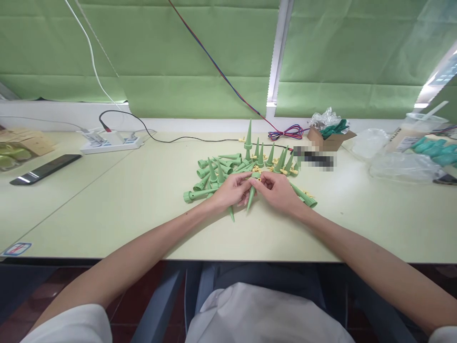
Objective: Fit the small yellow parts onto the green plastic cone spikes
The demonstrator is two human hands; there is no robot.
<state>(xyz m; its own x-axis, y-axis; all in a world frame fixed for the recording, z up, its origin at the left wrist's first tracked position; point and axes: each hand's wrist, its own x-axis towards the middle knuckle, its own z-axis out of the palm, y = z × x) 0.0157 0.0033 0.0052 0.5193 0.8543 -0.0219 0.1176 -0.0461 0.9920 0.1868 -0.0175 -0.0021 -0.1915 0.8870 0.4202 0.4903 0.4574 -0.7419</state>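
Observation:
My left hand is closed on a green plastic watering spike, its pointed end slanting down toward me. Pressed against the spike's upper part is my right hand, thumb and finger pinching a small yellow valve piece at its side. The fingers partly cover the joint between the two. Around both hands lie many more green spikes, some on their sides, others standing point up. Small yellow valve pieces are scattered among them.
A black phone and a white power strip are on the left. Behind the spikes runs a black cable. To the right are a cardboard box with green gloves, a plastic bag and a drink cup.

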